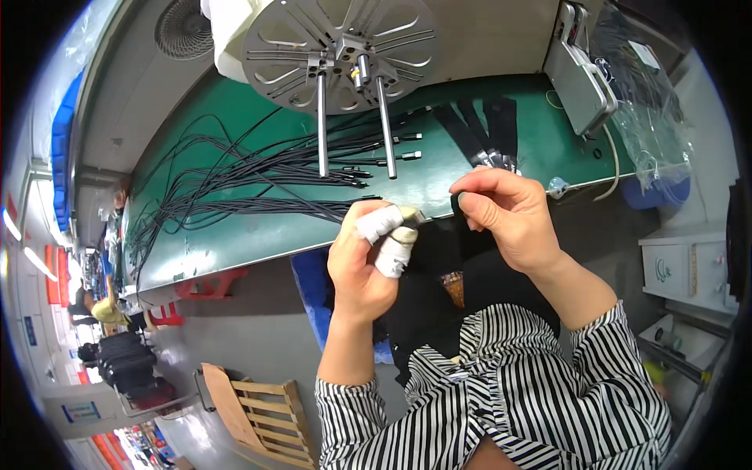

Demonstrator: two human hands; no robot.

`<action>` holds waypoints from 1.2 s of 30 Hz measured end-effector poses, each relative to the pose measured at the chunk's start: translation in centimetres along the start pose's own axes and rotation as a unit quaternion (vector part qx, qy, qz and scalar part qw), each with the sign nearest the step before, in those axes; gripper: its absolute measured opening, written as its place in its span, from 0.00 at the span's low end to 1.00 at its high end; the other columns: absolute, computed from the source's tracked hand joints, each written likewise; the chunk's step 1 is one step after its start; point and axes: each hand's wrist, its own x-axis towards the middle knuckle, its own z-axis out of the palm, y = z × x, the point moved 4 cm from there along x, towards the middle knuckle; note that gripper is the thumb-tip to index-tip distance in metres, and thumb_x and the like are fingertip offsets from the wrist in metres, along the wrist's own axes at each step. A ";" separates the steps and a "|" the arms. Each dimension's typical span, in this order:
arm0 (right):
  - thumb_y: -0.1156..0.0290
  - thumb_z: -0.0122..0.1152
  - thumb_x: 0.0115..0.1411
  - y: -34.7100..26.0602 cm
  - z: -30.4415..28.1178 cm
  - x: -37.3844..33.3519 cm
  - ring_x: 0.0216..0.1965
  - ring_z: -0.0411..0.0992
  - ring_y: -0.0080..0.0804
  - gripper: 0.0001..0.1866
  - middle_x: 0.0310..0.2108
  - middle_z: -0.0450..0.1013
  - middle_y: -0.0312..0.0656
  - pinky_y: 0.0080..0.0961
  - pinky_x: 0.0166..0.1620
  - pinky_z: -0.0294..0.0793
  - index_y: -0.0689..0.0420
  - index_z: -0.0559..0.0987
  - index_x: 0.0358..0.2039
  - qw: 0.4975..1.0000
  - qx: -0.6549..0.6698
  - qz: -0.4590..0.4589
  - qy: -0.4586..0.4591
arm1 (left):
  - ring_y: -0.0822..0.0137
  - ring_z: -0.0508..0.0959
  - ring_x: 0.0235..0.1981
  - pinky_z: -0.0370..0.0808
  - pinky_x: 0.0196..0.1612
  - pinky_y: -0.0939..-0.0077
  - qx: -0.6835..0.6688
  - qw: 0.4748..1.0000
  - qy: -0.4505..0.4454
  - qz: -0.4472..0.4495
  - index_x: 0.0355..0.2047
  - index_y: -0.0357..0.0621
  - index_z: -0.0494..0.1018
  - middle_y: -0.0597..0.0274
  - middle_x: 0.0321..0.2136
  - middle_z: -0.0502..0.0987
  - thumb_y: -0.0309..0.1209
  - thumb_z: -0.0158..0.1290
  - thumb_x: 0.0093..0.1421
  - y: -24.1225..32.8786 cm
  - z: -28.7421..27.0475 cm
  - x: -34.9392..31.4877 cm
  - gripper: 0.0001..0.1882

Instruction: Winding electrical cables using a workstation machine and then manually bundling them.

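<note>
The right hand [509,223]'s grip pinched a black strip [457,205] just beyond the green counter [540,102]'s near edge, presumably for fine control. The strip's long axis seemed to run up and down, its lower end lost against dark clothing [427,274]. The left hand [364,266], taped probably for protection, hung nearby; whether it held anything could not be told. Black cables [235,172] lay with connectors rightward, perhaps for easy reach.

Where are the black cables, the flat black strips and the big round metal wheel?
Black cables [235,176]: head view, middle of the bundle.
Flat black strips [501,127]: head view, middle of the rightmost strip.
Round metal wheel [349,48]: head view, block at its centre.
</note>
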 end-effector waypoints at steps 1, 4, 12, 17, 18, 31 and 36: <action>0.76 0.59 0.59 0.0 0.3 0.0 0.28 0.67 0.15 0.07 0.30 0.72 0.33 0.12 0.32 0.68 0.63 0.79 0.37 1.000 0.010 -0.012 -0.004 | 0.73 0.74 0.27 0.72 0.26 0.83 -0.035 0.999 0.026 0.002 0.39 0.34 0.73 0.58 0.36 0.72 0.18 0.52 0.57 0.4 0.3 0.0 0.09; 0.77 0.60 0.58 -0.3 0.9 -0.2 0.29 0.68 0.16 0.07 0.32 0.73 0.35 0.12 0.33 0.69 0.64 0.80 0.38 0.998 0.024 -0.051 -0.018 | 0.73 0.74 0.28 0.72 0.27 0.83 -0.002 1.000 0.009 0.025 0.38 0.33 0.73 0.59 0.33 0.73 0.17 0.54 0.55 0.3 0.4 0.0 0.10; 0.80 0.61 0.56 -0.6 1.3 -0.6 0.30 0.68 0.18 0.08 0.32 0.72 0.36 0.13 0.33 0.67 0.63 0.80 0.38 0.993 -0.030 -0.110 -0.031 | 0.73 0.72 0.31 0.69 0.35 0.82 -0.007 1.000 0.019 0.007 0.37 0.33 0.74 0.61 0.31 0.73 0.15 0.56 0.52 0.7 0.7 -0.4 0.11; 0.79 0.62 0.56 -1.1 1.3 -0.9 0.30 0.68 0.18 0.08 0.31 0.72 0.36 0.15 0.32 0.67 0.63 0.81 0.37 0.988 -0.082 -0.132 -0.024 | 0.73 0.72 0.29 0.68 0.33 0.83 0.032 0.999 0.018 0.038 0.36 0.32 0.74 0.62 0.28 0.73 0.15 0.57 0.50 1.2 0.9 -0.3 0.11; 0.79 0.63 0.55 -1.2 1.4 -0.9 0.30 0.68 0.18 0.08 0.31 0.72 0.35 0.15 0.32 0.67 0.63 0.81 0.37 0.984 -0.109 -0.140 -0.029 | 0.72 0.71 0.26 0.68 0.30 0.82 0.042 0.998 0.021 0.052 0.35 0.34 0.75 0.62 0.26 0.73 0.15 0.58 0.49 1.3 0.9 -0.1 0.12; 0.76 0.71 0.44 -6.4 3.5 0.5 0.20 0.70 0.26 0.10 0.22 0.72 0.40 0.22 0.24 0.69 0.62 0.76 0.24 0.915 -0.313 -0.228 -0.114 | 0.65 0.74 0.24 0.71 0.26 0.76 0.132 0.980 -0.137 0.064 0.36 0.36 0.76 0.55 0.30 0.72 0.21 0.59 0.45 6.7 -2.1 3.9 0.14; 0.76 0.69 0.46 -7.3 4.7 4.9 0.20 0.71 0.31 0.10 0.22 0.72 0.41 0.23 0.23 0.69 0.61 0.74 0.24 0.832 -0.413 -0.369 0.020 | 0.59 0.76 0.32 0.73 0.33 0.74 0.302 0.941 -0.129 0.079 0.40 0.37 0.75 0.51 0.37 0.70 0.15 0.51 0.46 7.4 -4.8 8.7 0.19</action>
